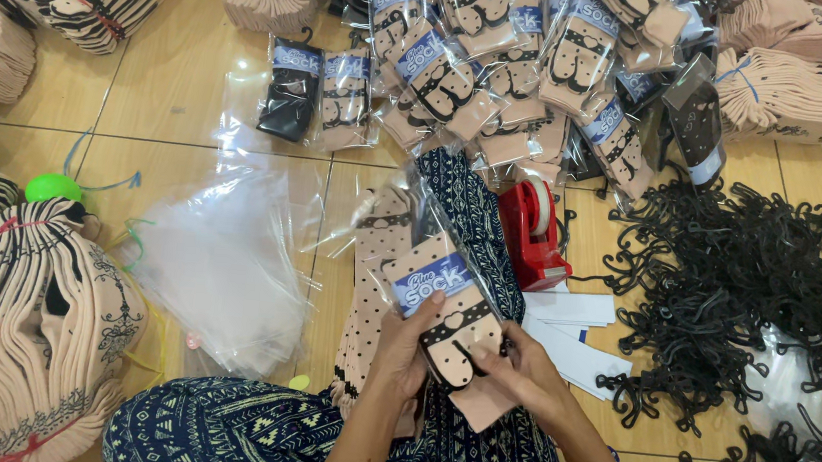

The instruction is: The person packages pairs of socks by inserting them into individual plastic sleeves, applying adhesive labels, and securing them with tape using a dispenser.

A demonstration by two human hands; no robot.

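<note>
Both my hands hold a pair of beige socks with black dots and bands, carrying a blue paper label and partly inside a clear plastic sleeve. My left hand grips the socks' left edge, thumb near the label. My right hand pinches the lower right end of the socks. They sit above my lap in blue patterned trousers.
A red tape dispenser stands just beyond my hands. A heap of packed socks lies farther back, black plastic hooks at right, clear bags at left, bundled beige socks at far left, white cards nearby.
</note>
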